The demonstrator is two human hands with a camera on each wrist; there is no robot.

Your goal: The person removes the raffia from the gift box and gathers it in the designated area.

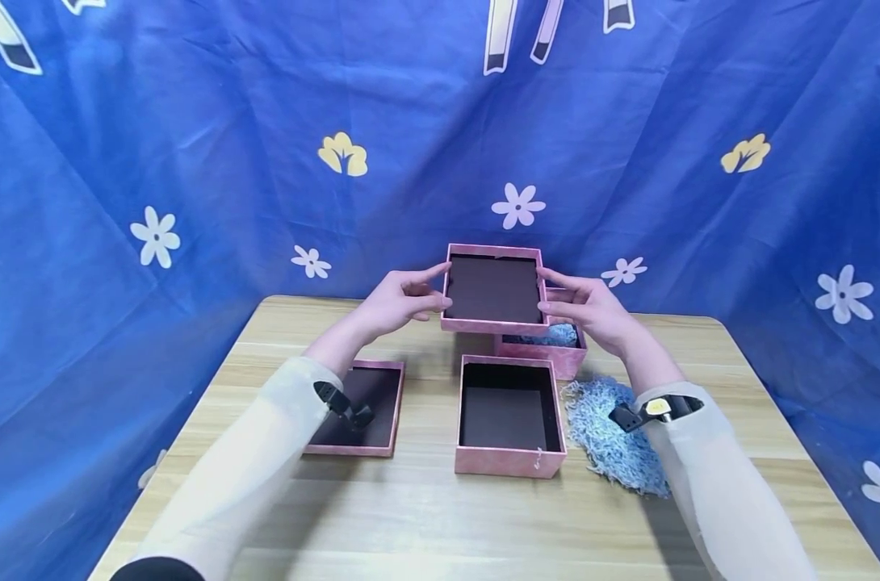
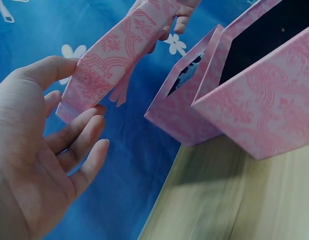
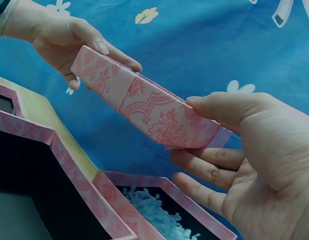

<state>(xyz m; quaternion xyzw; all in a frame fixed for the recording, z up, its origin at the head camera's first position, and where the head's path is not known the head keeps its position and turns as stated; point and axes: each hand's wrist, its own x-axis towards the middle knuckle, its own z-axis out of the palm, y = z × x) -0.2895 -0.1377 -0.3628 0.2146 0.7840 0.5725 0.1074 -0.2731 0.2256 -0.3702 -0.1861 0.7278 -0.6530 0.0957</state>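
Note:
Both hands hold a pink patterned box lid up above the back of the table, its black inside toward the head camera. The left hand pinches its left side between thumb and fingers. At the right side, the right hand grips it the same way. A pink ribbon hangs beneath the lid in the left wrist view. Behind and below the lid stands a pink box with blue shredded paper inside, partly covered by the lid. Nearer stands an uncovered pink box with a black inside.
Another shallow pink lid lies inside-up at left, partly hidden by the left forearm. A loose heap of blue shredded paper spreads on the wooden table beside the nearer box. A blue patterned cloth hangs behind the table.

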